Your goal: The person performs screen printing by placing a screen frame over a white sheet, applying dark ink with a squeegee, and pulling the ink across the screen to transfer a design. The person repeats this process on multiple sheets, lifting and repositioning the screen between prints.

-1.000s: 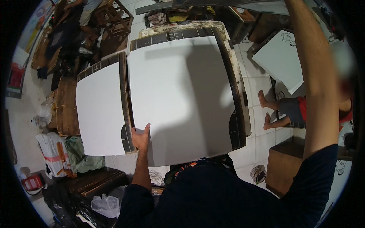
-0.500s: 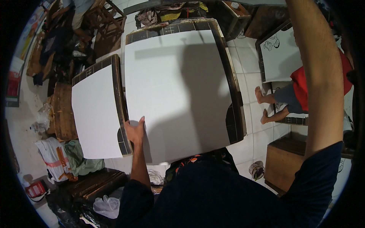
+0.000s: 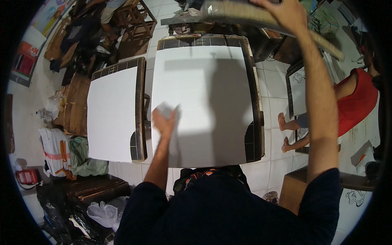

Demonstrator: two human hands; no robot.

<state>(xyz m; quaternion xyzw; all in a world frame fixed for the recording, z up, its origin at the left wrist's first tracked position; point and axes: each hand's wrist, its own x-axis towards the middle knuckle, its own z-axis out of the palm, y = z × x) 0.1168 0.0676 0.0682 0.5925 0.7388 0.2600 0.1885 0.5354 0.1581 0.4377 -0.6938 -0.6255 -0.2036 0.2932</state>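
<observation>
A white sheet (image 3: pixel 192 90) lies on the large dark board (image 3: pixel 255 139) in front of me. Over the sheet's left side is my left hand (image 3: pixel 164 122), its thumb held apart; motion smears the fingers, and a grey blur shows beside them. My right arm reaches up to the far side, where my right hand (image 3: pixel 288 16) grips a long, raised frame (image 3: pixel 241 12) with a yellowish edge, seen nearly edge-on. Part of that hand is cut off by the top of the view. The shadows of my body and of a bar fall across the sheet.
To the left stands a second dark board (image 3: pixel 141 114) with another white sheet (image 3: pixel 112 110). A person in a red shirt (image 3: pixel 357 102) is at the right, by printed sheets. Plastic bags (image 3: pixel 104 214) and a wooden box (image 3: pixel 292 190) flank me. A stool (image 3: pixel 134 20) is at the far left.
My left hand has moved from the board's left edge farther up and onto the sheet. The view has shifted, and my right hand and the raised frame now show at the top.
</observation>
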